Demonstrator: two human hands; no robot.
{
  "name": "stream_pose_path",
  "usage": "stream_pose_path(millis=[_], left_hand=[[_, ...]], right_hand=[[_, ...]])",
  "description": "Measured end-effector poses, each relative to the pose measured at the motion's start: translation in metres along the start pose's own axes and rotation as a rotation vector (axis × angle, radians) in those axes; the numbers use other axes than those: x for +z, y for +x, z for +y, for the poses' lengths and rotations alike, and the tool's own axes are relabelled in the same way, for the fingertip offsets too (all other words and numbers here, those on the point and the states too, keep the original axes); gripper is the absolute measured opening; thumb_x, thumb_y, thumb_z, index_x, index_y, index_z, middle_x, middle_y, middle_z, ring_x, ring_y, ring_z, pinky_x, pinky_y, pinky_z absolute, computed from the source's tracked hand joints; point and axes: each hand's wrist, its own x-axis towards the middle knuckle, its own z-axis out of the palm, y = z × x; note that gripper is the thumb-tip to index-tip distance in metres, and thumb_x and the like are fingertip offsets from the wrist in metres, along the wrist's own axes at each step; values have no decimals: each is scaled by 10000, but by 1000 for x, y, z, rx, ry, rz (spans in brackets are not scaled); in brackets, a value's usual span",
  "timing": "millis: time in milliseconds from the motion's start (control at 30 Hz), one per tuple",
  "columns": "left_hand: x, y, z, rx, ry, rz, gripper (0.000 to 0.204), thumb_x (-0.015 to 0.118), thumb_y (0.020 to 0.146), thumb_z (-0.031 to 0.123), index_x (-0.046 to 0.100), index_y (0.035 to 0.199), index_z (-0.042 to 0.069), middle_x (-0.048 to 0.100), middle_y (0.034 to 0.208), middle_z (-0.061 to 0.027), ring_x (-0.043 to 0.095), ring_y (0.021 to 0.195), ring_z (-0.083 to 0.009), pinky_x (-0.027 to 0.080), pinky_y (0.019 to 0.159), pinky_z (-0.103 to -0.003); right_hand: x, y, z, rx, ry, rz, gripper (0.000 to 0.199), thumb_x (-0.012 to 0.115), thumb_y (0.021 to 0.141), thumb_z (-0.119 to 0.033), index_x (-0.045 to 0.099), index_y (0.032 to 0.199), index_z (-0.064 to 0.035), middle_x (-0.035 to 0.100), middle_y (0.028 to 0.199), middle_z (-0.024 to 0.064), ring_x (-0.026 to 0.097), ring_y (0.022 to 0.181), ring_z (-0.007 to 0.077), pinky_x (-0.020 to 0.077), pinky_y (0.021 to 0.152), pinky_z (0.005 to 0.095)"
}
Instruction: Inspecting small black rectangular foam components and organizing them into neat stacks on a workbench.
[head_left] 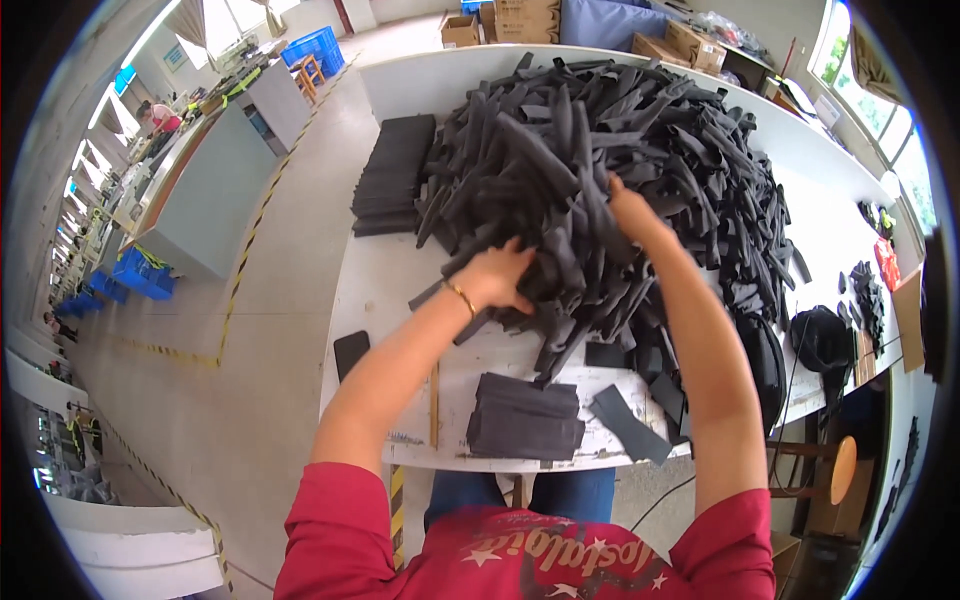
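A big heap of dark grey fabric strips covers the middle of the table. My left hand presses into the near left side of the heap, its thumb and fingers spread apart against the strips. Higher up and to the right, my right hand grips some strips; its fingers are partly hidden among them. A neat stack of dark pieces lies left of the heap. Nearer to me, a smaller flat stack sits by the table edge, with a single loose dark piece beside it.
On the white table lie a black phone and a wooden stick at the left. A black bag and a thin cable are at the right, above a wooden stool. Cardboard boxes stand beyond the far edge.
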Motion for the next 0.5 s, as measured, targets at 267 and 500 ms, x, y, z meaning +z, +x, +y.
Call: stream_pose_path(millis=[267, 500], left_hand=[[-76, -57, -29, -83, -319, 209, 722, 792, 681, 136, 510, 1346, 134, 658, 1106, -204, 641, 1013, -345, 508, 881, -394], [-11, -121, -26, -223, -591, 639, 206, 697, 835, 121, 673, 1009, 15, 702, 858, -125, 664, 719, -189, 513, 680, -305]], right_hand=[[-109, -76, -12, 136, -181, -2, 707, 596, 849, -521, 477, 1374, -63, 668, 1120, 174, 693, 891, 304, 564, 705, 394], [-71, -225, 24, -40, 176, 394, 191, 642, 882, -188, 660, 942, -7, 665, 733, 97, 639, 660, 174, 489, 614, 305]])
